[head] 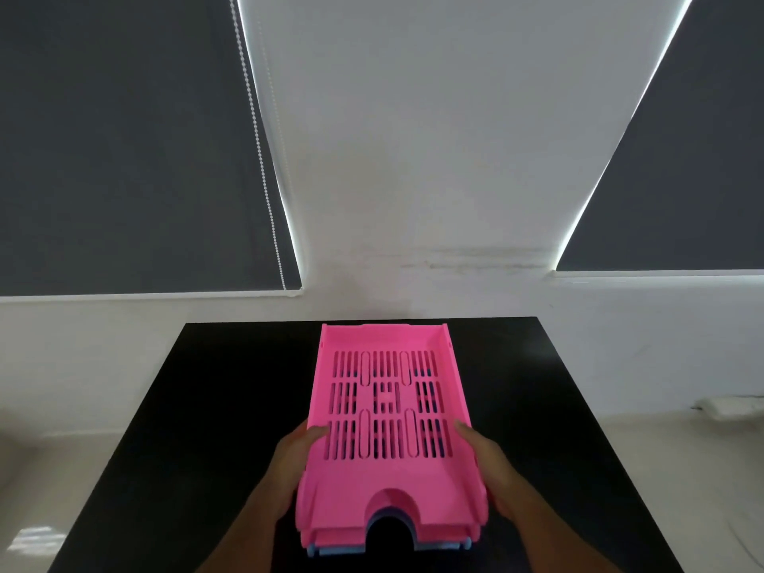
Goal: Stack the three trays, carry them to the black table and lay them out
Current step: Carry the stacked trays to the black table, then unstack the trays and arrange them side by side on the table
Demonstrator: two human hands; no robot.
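Note:
A stack of trays is held over the black table (206, 407). The top pink tray (388, 473) has a slotted floor and a half-round notch at its near end. A second pink edge and a blue tray (343, 552) show beneath it at the near end. My left hand (291, 465) grips the stack's left side, thumb over the rim. My right hand (490, 465) grips the right side in the same way. Whether the stack touches the table or hovers just above it is unclear.
The table stands against a white wall (413, 159) with dark roller blinds (124, 138) on the left and right. A bead cord (258, 142) hangs by the left blind. Pale floor lies on both sides of the table.

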